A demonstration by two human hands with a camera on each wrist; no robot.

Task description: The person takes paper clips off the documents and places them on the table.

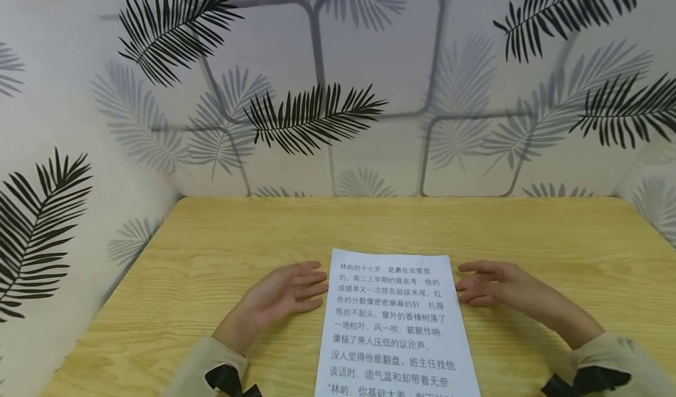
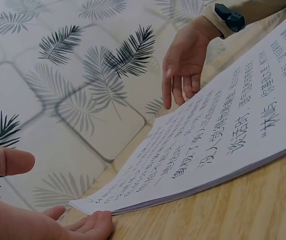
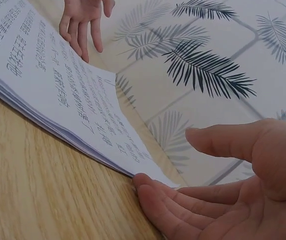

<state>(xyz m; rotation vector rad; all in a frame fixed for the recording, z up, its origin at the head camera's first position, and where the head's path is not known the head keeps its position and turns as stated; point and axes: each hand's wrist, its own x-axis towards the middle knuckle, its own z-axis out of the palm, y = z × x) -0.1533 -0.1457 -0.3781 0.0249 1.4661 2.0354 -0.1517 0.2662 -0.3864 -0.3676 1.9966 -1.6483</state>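
A stack of printed paper sheets lies on the wooden table, its top page covered in Chinese text. At its left edge, my left hand rests palm inward with relaxed fingers; in the left wrist view its fingertips are right by a corner of the stack. My right hand is on the opposite side, fingers loosely extended toward the right edge. The right wrist view shows its fingertips close to the stack's edge, the thumb raised. Neither hand grips the paper. The stack's near end runs out of the head view.
The light wooden table extends around the paper to its back edge. Behind it stands a wall with a dark and grey leaf pattern. Dark straps sit on both beige sleeves.
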